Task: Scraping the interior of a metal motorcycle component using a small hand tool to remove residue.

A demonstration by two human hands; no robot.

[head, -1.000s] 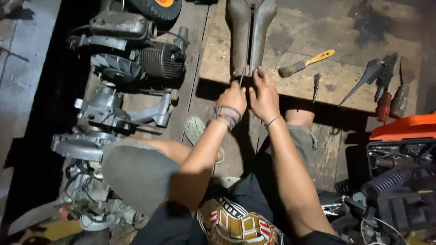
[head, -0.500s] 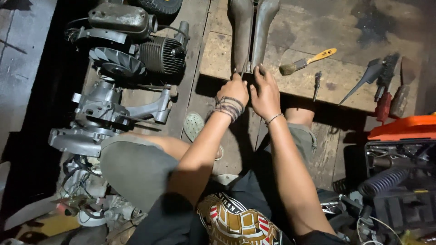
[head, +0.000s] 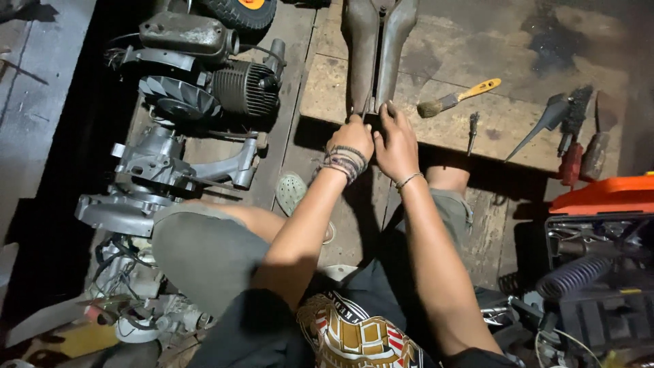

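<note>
A long grey-brown metal part with two arms lies on a low wooden board, its near end at the board's front edge. My left hand, with cord bracelets on the wrist, grips that near end. My right hand rests beside it with fingers on the same end of the metal part. What sits between the fingers is hidden.
A small finned engine and grey engine housings lie at the left. A yellow-handled brush, a small tool and hand tools lie on the board. An orange-lidded toolbox stands at the right. A sandal lies by my knee.
Both hands stay at the near end of the metal part; the view has shifted slightly, and the right hand's fingers have edged forward onto the part.
</note>
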